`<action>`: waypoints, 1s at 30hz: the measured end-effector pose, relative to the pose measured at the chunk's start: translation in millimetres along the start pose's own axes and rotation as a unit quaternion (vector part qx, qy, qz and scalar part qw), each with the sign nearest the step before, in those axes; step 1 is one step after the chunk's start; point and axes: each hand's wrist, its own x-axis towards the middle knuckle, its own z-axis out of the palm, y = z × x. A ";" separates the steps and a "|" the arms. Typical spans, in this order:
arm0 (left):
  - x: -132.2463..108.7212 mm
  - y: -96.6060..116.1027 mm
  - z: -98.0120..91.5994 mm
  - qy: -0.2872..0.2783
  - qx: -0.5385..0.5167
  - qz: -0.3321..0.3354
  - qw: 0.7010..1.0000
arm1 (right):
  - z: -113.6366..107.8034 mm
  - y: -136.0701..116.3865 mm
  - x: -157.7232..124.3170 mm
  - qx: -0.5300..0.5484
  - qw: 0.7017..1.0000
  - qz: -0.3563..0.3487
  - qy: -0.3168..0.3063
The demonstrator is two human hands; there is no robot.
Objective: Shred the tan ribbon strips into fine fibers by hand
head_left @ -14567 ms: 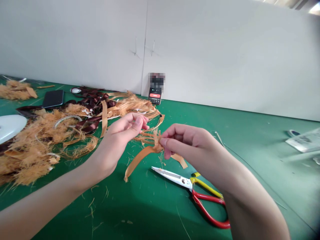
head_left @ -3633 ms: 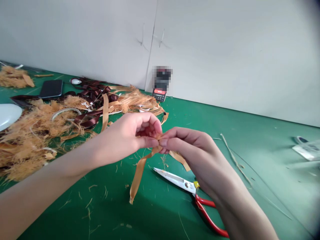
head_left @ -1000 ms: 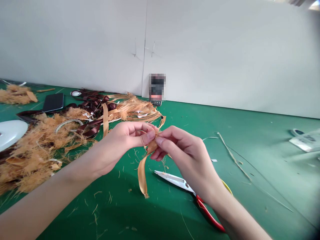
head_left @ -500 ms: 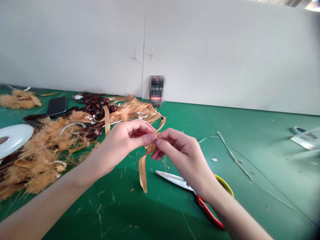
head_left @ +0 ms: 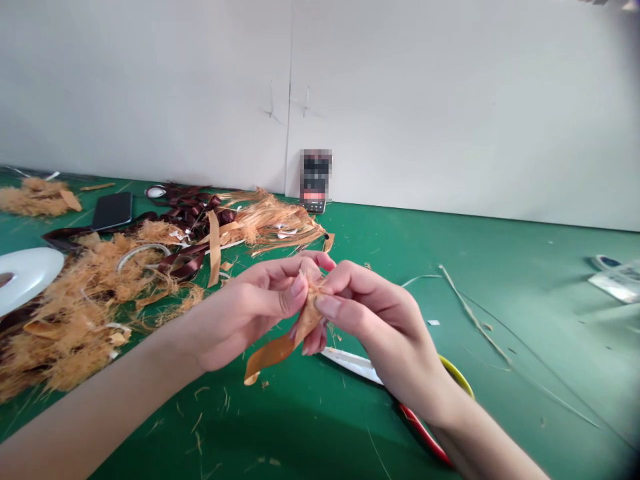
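Between my two hands is a tan ribbon (head_left: 274,355), its upper end gathered and frayed and its loose tail hanging down to the left. My left hand (head_left: 250,303) pinches the gathered end from the left with thumb and fingers. From the right, the thumb and forefinger of my right hand (head_left: 373,313) close on the same bunched part. Fine tan threads stick out where the fingertips meet. Below my right hand, scissors (head_left: 423,427) with one red and one yellow handle lie on the green table, partly covered by that hand and wrist.
Frayed tan fibre (head_left: 75,313) heaps at the left, beside a white spool (head_left: 37,280). Behind it lie a dark phone (head_left: 113,211), brown ribbon (head_left: 193,207) and tan strands (head_left: 275,217). Another phone (head_left: 315,181) leans against the white wall. A clear packet (head_left: 617,280) sits far right.
The gathered end has turned into view between my fingertips, and the ribbon's tail has swung to the left. Both hands have shifted slightly down, the right one also rightward.
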 end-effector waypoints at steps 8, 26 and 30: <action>-0.9 0.8 -0.4 0.013 0.035 0.046 0.998 | 0.0 -0.3 1.9 0.034 0.999 -0.014 -0.016; -1.1 13.4 -6.2 0.117 0.260 0.090 0.954 | -5.2 1.4 6.5 0.092 0.990 0.104 -0.032; 1.8 10.4 -3.0 0.164 0.269 0.092 0.945 | -5.4 0.4 9.7 0.054 0.989 0.137 -0.014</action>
